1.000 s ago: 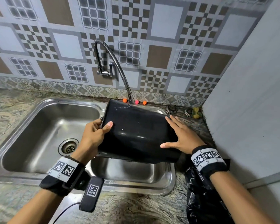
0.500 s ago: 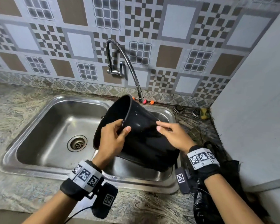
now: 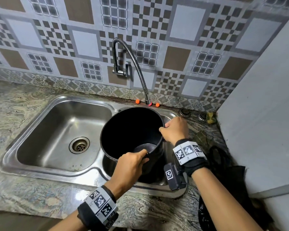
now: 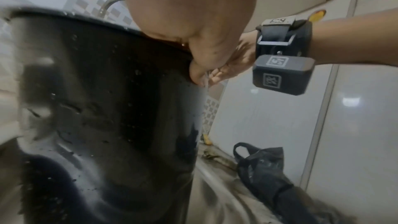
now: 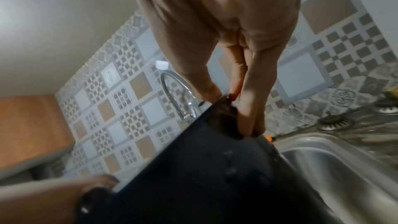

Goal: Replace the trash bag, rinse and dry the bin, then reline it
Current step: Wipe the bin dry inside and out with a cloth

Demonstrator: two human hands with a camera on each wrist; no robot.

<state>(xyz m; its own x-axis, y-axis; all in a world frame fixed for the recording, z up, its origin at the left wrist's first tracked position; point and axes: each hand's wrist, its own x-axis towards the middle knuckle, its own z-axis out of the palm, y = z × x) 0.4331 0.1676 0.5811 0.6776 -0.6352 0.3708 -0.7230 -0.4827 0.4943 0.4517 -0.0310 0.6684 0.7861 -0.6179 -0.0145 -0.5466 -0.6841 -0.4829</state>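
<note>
A black round bin stands upright over the small right basin of the steel sink, its mouth facing up. Water drops cling to its outer wall. My left hand grips the near rim, thumb inside the bin. My right hand pinches the right rim, thumb inside and fingers outside. The flexible tap spout hangs just behind the bin; no water runs from it. A black trash bag lies crumpled on the counter to the right, seen too in the left wrist view.
The large left basin with its drain lies beside the bin. A grey cabinet wall closes the right side. Two metal strainers and a yellow-green scrap sit in the back corner. Marble counter runs along the front.
The bin went from lying on its side, mouth to the left, to upright. Both hands shifted from its wall to its rim.
</note>
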